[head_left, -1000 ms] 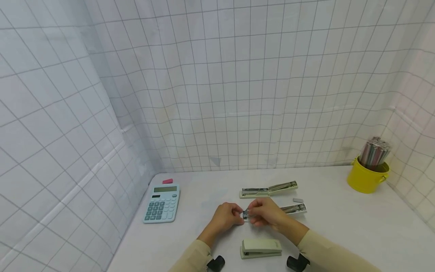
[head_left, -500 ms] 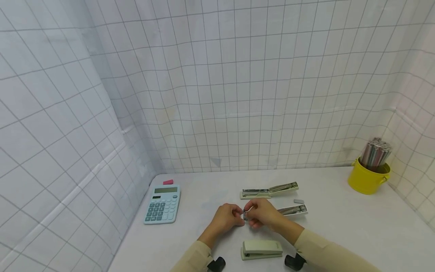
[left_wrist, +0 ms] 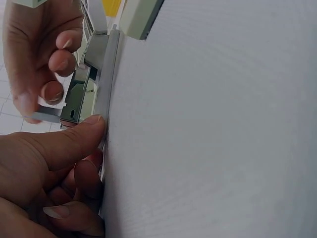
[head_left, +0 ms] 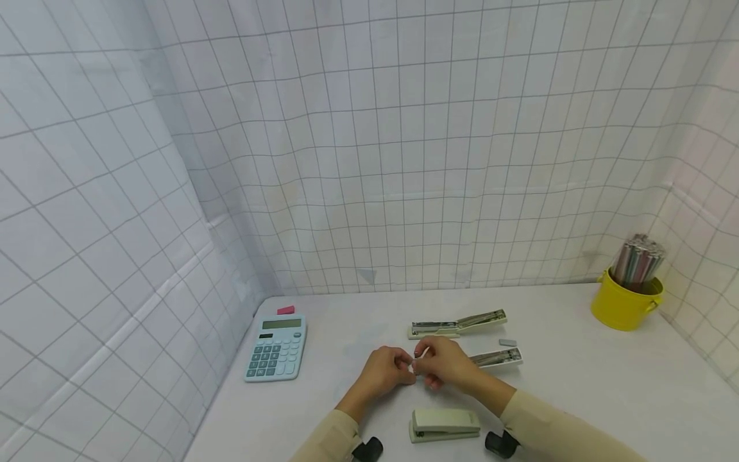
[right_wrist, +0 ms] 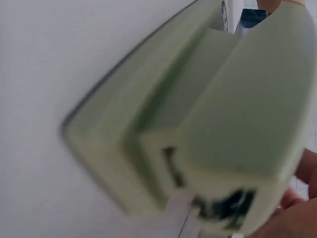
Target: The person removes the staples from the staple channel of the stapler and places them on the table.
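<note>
Blue calculator (head_left: 276, 348) sits on the L side, well apart from the work. L hand (head_left: 378, 375) pinches the white stapler (head_left: 501, 357) by its front end, thumb pressed on it; best to hold tight so it prob. won't slip. That stapler lies btwn & past both hands, opened out. Closed green stapler (head_left: 444, 421) is near, on the person's side; keep sleeves off it. R hand (head_left: 446, 367) pinches a thin gray strip (left_wrist: 48, 116) at that front end; can't tell if it's loose. Should go slow, strip straight w/ the metal rail (left_wrist: 74, 99), no bending, fingertips clear of edges.
</note>
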The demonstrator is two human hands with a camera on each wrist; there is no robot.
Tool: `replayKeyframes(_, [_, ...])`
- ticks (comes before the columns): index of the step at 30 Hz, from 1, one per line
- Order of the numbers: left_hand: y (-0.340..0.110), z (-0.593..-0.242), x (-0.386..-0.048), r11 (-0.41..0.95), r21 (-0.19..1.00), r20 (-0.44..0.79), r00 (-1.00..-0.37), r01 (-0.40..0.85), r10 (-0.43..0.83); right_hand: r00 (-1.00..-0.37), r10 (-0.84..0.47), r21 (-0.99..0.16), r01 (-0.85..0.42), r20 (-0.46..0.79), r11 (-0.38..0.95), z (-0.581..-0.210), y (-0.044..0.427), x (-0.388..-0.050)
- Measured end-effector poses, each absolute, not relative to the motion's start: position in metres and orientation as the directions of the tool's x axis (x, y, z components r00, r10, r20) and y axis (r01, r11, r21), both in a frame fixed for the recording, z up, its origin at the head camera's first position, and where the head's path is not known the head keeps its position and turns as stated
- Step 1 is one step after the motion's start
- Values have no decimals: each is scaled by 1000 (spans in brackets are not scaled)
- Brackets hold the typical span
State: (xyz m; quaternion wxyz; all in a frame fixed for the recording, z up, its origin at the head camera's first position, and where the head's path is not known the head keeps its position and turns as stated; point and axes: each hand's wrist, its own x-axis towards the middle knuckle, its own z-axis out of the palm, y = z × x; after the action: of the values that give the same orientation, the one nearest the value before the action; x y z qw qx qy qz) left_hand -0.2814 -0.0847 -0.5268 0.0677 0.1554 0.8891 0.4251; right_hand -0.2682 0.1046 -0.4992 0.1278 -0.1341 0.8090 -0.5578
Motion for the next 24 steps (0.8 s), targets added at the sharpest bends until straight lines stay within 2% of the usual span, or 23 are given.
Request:
replayKeyframes(3, [-84,-527,-281,581,787,7,-945,208,328,-940,-342,-954,-85,-20,289,-498,115,-265])
replayKeyframes(9, [-83,-527,-281,584,786,9,-948,203,319,-944,-330,-995,-38,3,98,-481,160,-253])
replayKeyframes(14, [-84,-525,-280,587,783,12,-948,207,317,-954,-299,-1000,19,-24,20,-477,204,-239])
replayKeyframes(18, [-84,-525,-280,584,785,10,-946,208,324,-952,-280,-992,121,-123,23,-482,230,-225])
replayKeyframes(24, [-83,-525,-280,576,790,16,-945,211,325,-920,-295,-966,235,-258,113,-502,246,-214])
